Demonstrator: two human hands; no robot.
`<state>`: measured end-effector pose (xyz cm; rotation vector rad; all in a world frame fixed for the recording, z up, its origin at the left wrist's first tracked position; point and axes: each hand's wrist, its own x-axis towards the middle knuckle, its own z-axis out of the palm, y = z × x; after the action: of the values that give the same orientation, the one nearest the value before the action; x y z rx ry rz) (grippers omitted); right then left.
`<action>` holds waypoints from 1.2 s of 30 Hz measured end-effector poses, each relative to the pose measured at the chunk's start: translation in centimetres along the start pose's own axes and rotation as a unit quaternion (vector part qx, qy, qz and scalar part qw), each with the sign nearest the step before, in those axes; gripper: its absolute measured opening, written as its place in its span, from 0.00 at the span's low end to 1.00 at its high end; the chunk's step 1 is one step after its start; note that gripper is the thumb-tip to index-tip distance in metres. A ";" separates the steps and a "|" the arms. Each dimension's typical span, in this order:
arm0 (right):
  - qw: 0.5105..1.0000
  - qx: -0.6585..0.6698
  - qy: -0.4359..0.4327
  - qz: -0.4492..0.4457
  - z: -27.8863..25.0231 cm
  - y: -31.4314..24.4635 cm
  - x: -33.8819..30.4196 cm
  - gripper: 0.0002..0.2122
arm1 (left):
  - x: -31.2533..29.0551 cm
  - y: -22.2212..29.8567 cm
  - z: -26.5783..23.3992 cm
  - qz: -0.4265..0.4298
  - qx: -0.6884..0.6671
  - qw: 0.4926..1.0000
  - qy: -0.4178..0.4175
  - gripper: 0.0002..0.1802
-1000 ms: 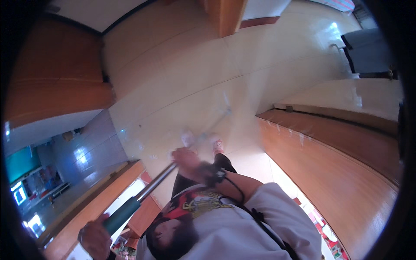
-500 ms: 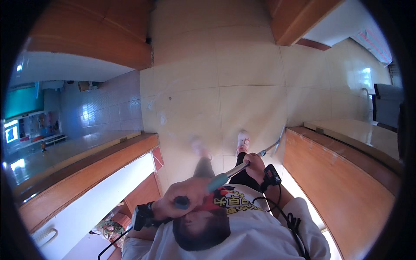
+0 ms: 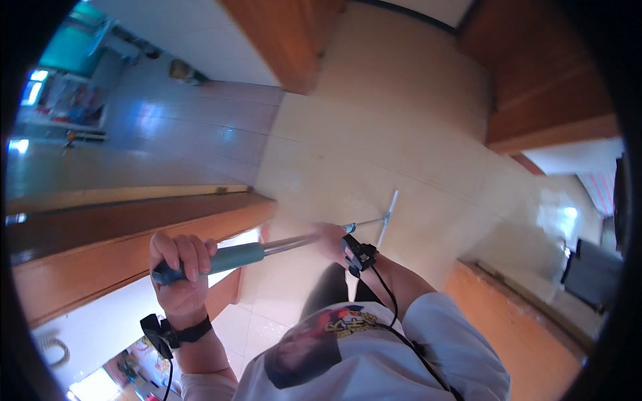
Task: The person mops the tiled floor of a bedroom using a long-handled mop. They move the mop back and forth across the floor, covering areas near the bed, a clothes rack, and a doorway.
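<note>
Head view, the only one.

Left hand (image 3: pixel 177 267) at about 8 o'clock: grip closed around the teal sleeve at the top end of a long-handled mop (image 3: pixel 267 248). Fingers wrap over the sleeve from above. A dark strap with a small black device sits on that wrist.

Right hand (image 3: pixel 331 242) near centre, toward 6 o'clock: grip closed on the bare metal part of the shaft, further down. Its wrist carries a like device with a cable running back over the white printed shirt (image 3: pixel 374 347).

The shaft runs from the left hand toward 3 o'clock, ending in a narrow pale cross-bar head (image 3: pixel 388 217) just right of centre. The head looks to be down on or just above the cream tiled floor (image 3: pixel 401 134); contact cannot be told for certain.

Surroundings: wooden frames or door panels (image 3: pixel 134 227) at 9 o'clock, more wood (image 3: pixel 294 40) at 12 and at 2 o'clock. A grey tiled floor (image 3: pixel 167 140) opens at 10 to 11 o'clock, a dark chair (image 3: pixel 592 274) at 4 o'clock.

Progress, as a judgement: the floor work is under way, tool held in both hands with the head out in front. The cream tiles show sheen, but no clear wet or dry boundary, streaks or dirt, so how much is covered cannot be read. The wide stretch from 12 to 2 o'clock lies beyond the head.
</note>
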<state>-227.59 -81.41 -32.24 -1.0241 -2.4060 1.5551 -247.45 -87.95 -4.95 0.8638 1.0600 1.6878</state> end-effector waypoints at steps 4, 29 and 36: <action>0.998 0.029 -0.001 -0.054 0.6 -4.7 6.2 0.06 | 2.2 4.5 -2.1 0.037 0.038 0.999 -0.011 0.16; 0.930 0.162 -0.196 -0.266 -2.8 -4.9 -1.0 0.06 | 0.4 4.9 14.9 0.217 0.261 0.876 0.342 0.19; 0.925 0.053 -0.252 -0.280 -1.4 -3.9 6.3 0.08 | 4.1 3.2 6.1 0.191 0.209 0.938 0.200 0.07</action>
<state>-233.70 -77.63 -29.99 0.1303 -2.5316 1.8281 -244.46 -83.04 0.60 1.0726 1.6537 2.0571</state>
